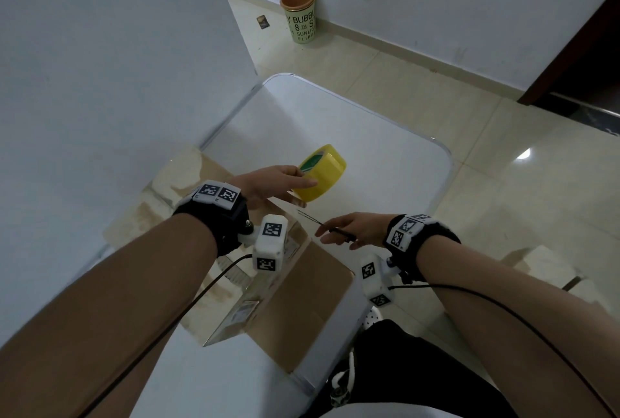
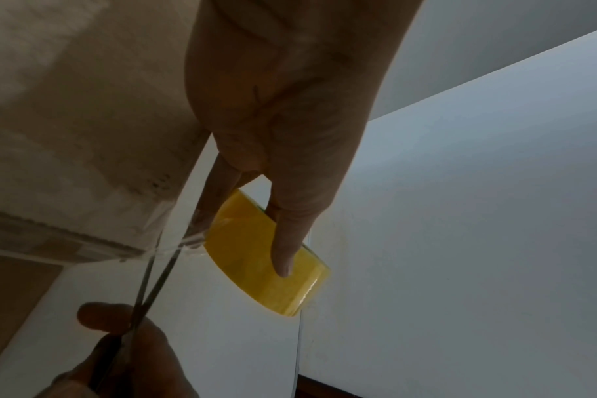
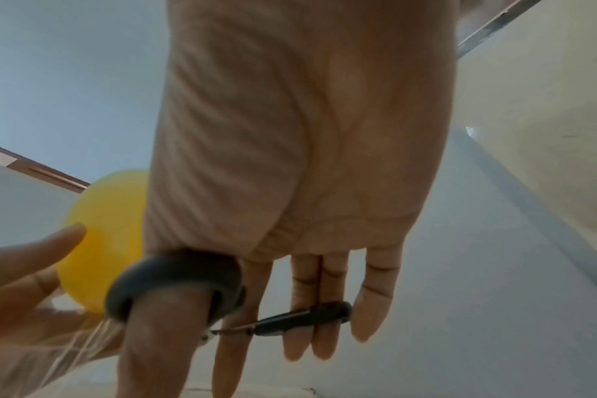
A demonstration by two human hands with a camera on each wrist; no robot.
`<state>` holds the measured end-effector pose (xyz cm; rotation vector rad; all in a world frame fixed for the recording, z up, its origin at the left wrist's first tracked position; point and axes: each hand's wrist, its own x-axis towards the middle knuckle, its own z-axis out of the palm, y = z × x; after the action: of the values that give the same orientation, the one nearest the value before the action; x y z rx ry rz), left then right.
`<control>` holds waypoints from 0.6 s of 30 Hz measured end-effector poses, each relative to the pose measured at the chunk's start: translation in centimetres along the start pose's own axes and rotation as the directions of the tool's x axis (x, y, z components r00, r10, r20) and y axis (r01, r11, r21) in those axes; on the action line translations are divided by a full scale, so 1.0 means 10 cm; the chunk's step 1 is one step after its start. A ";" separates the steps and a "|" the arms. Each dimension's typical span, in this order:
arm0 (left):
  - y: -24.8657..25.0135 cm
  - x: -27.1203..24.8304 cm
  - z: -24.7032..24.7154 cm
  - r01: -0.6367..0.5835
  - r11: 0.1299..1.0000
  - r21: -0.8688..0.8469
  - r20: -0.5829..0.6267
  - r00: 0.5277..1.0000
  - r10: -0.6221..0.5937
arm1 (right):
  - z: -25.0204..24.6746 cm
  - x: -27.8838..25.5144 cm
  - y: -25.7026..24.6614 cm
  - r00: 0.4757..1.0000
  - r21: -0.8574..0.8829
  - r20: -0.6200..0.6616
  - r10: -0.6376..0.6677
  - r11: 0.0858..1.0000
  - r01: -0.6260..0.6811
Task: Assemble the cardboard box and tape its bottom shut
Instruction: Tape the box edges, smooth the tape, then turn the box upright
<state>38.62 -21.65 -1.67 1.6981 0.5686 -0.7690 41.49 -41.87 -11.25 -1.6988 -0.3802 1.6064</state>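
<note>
A brown cardboard box [image 1: 302,297] lies on the white table [image 1: 385,156], its upper face covered with clear tape [image 2: 174,242]. My left hand [image 1: 278,183] holds a yellow tape roll [image 1: 320,172] just past the box's far corner, a finger through its core; a clear strip runs from the roll [image 2: 266,253] to the box [image 2: 68,134]. My right hand [image 1: 352,229] grips black-handled scissors [image 1: 322,224], thumb through one loop [image 3: 174,282]. Their open blades [image 2: 157,272] straddle the stretched strip beside the box corner.
A green paper bin [image 1: 300,15] stands on the tiled floor by the far wall. A white wall panel [image 1: 117,48] rises along the table's left side. The table's rounded right edge [image 1: 448,162] drops to the floor.
</note>
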 end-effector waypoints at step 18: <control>0.03 -0.03 0.03 0.012 1.000 -0.023 -0.013 1.000 -0.013 | -0.09 -0.02 -0.17 0.993 -0.163 -0.029 -0.114 0.981 0.107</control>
<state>38.56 -21.96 -1.26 1.6814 0.5955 -0.7578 42.73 -41.16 -10.00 -1.7933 -0.5893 1.4940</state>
